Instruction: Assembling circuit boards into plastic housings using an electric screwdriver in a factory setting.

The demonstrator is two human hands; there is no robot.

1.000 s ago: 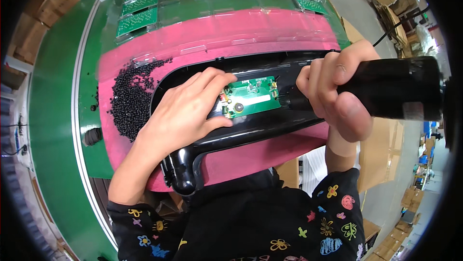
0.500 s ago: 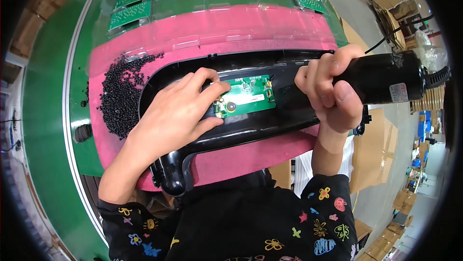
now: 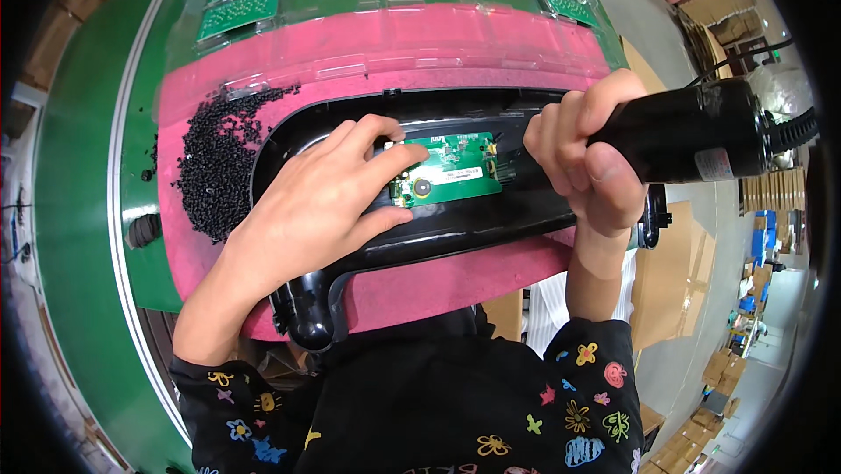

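Note:
A long black plastic housing lies open side up on the pink mat. In its recess sits a green circuit board with a round black component near its left end. My left hand rests over the housing, its fingers and thumb closed about the board's left end. My right hand is wrapped around the front of a thick black cylindrical power tool, seemingly an electric screwdriver, held nearly level over the housing's right part. My fingers hide the tool's tip.
A heap of small black pieces, too small to name, covers the pink mat's left side. Clear plastic trays with green boards stand at the far side. The tool's cable runs off right. A cardboard box stands at right.
My right hand and the tool have shifted slightly left, and the tool's rear end has risen a little in the picture. My left hand keeps its place on the board.

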